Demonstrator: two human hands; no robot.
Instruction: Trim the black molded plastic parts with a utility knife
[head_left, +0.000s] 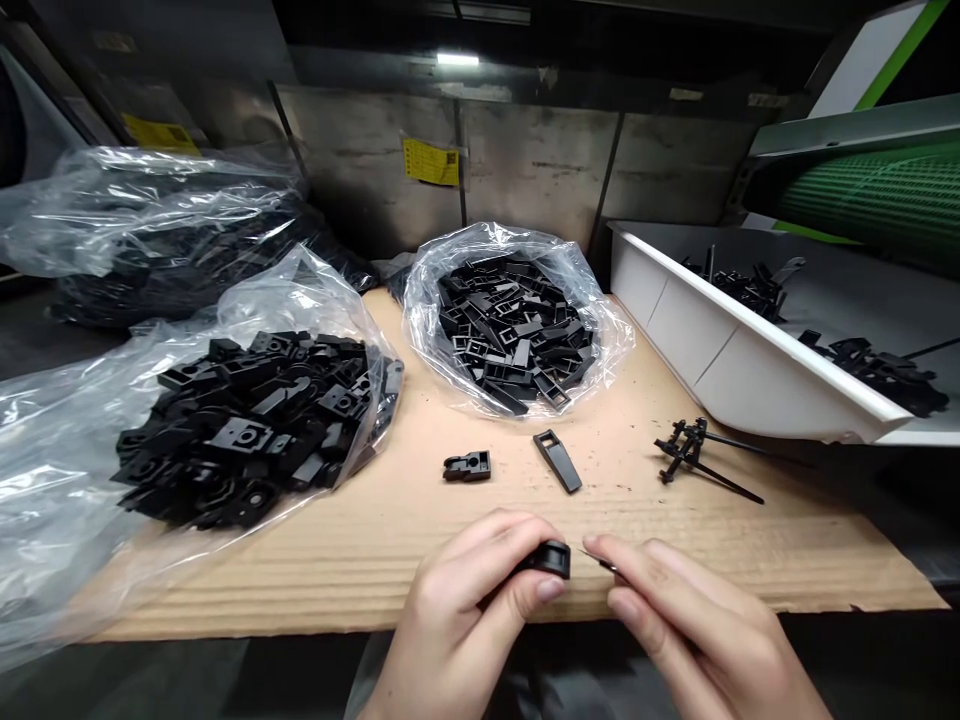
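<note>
While the left grip (pixel 466 604) clasps a black part (pixel 553 559), long axis rightward, the right grip (pixel 694 612) pinches a slim piece (pixel 606 565).

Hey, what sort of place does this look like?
Probably a small-parts assembly bench, perhaps in a factory: clear plastic bags heaped with small black parts, a white bin holding more dark pieces, and cardboard as the work surface.

In front of the round clear bag (pixel 495 236), the grip of the left hand (pixel 465 600) hides most of a black plastic part (pixel 555 558); the right hand (pixel 701 610) covers one end of a thin dark piece (pixel 606 565), too small to identify. Left of that bag, a flatter clear bag (pixel 45 430) is cut off; right of it, a white bin (pixel 694 335).
</note>
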